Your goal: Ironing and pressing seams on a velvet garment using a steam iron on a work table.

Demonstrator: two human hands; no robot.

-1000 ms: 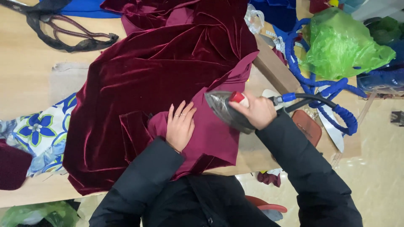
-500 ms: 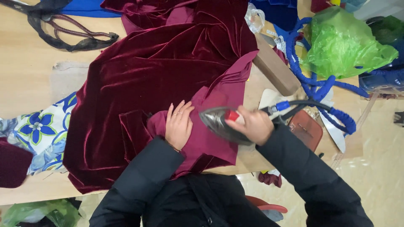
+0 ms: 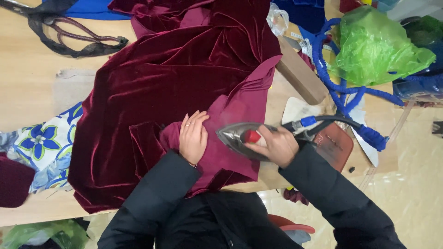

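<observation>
A large piece of dark red velvet is spread over the wooden table. Its matte lining flap lies turned over near the front edge. My left hand rests flat on that flap, fingers together, pressing it down. My right hand grips the handle of a grey steam iron with a red knob, its nose pointing left onto the flap, close to my left hand. A black cord and blue hose run from the iron toward the right.
A wooden block lies right of the velvet, with a brown iron rest near the table edge. A green plastic bag sits at the far right. Floral fabric lies at the left, black straps at the back left.
My right hand has slid the iron leftward onto the lining flap, toward my left hand. The left hand has stayed in place.
</observation>
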